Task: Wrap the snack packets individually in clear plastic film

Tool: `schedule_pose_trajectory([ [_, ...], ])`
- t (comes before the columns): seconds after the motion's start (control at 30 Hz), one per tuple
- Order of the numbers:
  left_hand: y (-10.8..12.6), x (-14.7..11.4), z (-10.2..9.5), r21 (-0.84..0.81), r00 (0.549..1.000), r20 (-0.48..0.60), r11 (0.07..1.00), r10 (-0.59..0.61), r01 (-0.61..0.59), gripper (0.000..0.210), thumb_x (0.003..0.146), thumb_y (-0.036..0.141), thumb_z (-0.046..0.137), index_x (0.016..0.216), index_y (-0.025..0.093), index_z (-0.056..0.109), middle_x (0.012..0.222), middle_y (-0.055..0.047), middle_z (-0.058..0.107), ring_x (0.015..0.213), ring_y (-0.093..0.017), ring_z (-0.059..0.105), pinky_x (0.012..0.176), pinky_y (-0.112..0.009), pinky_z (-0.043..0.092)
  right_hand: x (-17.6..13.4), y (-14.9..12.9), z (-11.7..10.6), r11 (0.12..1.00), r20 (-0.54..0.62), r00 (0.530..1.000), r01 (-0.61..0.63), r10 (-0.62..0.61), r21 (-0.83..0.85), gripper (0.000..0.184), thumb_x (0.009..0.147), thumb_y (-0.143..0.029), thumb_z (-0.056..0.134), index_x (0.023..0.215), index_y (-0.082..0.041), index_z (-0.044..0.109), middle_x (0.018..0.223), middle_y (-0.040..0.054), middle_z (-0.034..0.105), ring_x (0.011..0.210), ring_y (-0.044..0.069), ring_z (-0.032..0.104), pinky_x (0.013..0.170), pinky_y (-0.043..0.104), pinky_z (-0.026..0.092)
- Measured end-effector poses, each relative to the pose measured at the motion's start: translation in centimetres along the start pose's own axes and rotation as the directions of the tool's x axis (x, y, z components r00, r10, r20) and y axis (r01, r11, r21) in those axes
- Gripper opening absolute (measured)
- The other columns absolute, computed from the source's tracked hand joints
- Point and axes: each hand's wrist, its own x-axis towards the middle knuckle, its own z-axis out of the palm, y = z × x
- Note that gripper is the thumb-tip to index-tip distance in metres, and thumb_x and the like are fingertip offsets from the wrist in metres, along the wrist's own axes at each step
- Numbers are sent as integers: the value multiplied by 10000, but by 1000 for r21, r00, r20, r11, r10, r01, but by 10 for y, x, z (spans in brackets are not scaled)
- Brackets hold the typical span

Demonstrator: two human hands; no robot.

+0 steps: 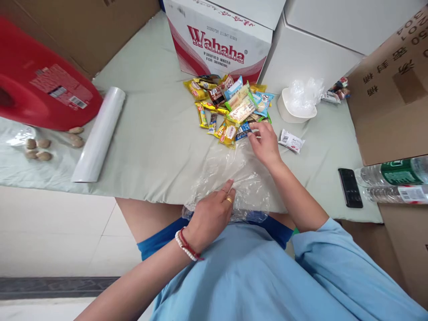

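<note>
My left hand (216,211) lies flat with its fingers stretched out on a sheet of clear plastic film (249,185), which spreads over the table's front edge and reaches my lap. My right hand (265,142) is at the lower right of a pile of wrapped snacks (239,107). Its thumb and index finger close on the end of a small blue snack packet (243,130). Yellow, brown, light blue and green wrappers make up the pile. A single white snack packet (291,141) lies apart, right of my right hand.
Left stand a roll of plastic film (99,133), a red jug (47,76) and several brown nuts or stones (43,155). Behind the pile is a Wahaha carton (219,44). To the right are a white bowl (296,117) holding clear plastic, a phone (350,187) and two bottles (397,172).
</note>
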Motion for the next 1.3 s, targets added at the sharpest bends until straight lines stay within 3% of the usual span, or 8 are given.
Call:
schedule_pose_trajectory([
  [0.1,-2,20,-9,8,996,-86,1000,14,-14,267,1044,172,509,1209,171,718,1369,-111,738,921,-211,720,766,-355,599,-52,-18,-15,994,-63,994,89,-93,-65,218,1066,-351,485,1054,-227,664,1089,112,655,1014,253,657,867,414,599],
  [0.23,-37,43,12,39,995,-30,995,-91,92,368,1066,279,491,1353,155,686,1474,-141,670,1363,-332,605,1115,-531,497,-131,-12,-26,945,231,958,224,-169,-240,374,1085,-389,490,1378,-211,639,1419,180,642,1360,322,573,1156,559,484],
  [0.33,-65,42,31,45,980,68,982,-187,184,522,1085,388,433,1543,162,541,1656,-165,477,1556,-359,414,1270,-650,278,-169,19,-39,897,412,909,234,-65,-376,547,1091,-447,476,1586,-216,496,1667,156,469,1577,369,363,1277,660,308],
  [0.43,-76,30,38,55,966,96,971,-238,234,601,1098,451,357,1618,161,437,1709,-182,379,1594,-342,359,1295,-666,183,-179,52,-65,874,359,930,105,84,-475,564,1105,-469,395,1580,-190,517,1689,169,438,1582,375,361,1265,653,330],
  [0.63,-63,19,37,128,949,105,951,-297,283,674,1081,547,351,1638,172,403,1746,-182,294,1624,-390,272,1265,-755,111,-107,67,-99,895,181,982,28,59,-444,492,1078,-476,422,1378,-175,670,1316,189,722,1251,349,645,1110,561,500],
  [0.9,-59,21,34,166,941,139,945,-307,284,682,1073,577,363,1638,198,408,1747,-150,306,1618,-412,268,1244,-785,135,41,46,3,874,487,856,362,-174,-324,676,902,-252,632,1558,-130,528,1588,190,535,1401,383,484,1191,559,388],
  [1.03,-60,20,35,152,941,133,945,-311,291,682,1071,590,369,1640,215,406,1751,-138,301,1628,-392,256,1257,-769,126,49,49,16,865,511,857,307,-69,-398,673,886,-311,699,1523,-149,558,1454,202,613,1292,396,557,1104,539,458],
  [1.3,-61,21,35,117,939,140,947,-313,298,675,1079,577,349,1651,220,385,1760,-132,281,1639,-374,230,1274,-756,50,5,70,-61,849,252,956,2,154,-528,458,883,-442,734,1269,-194,730,1156,146,690,1064,342,664,933,446,540],
])
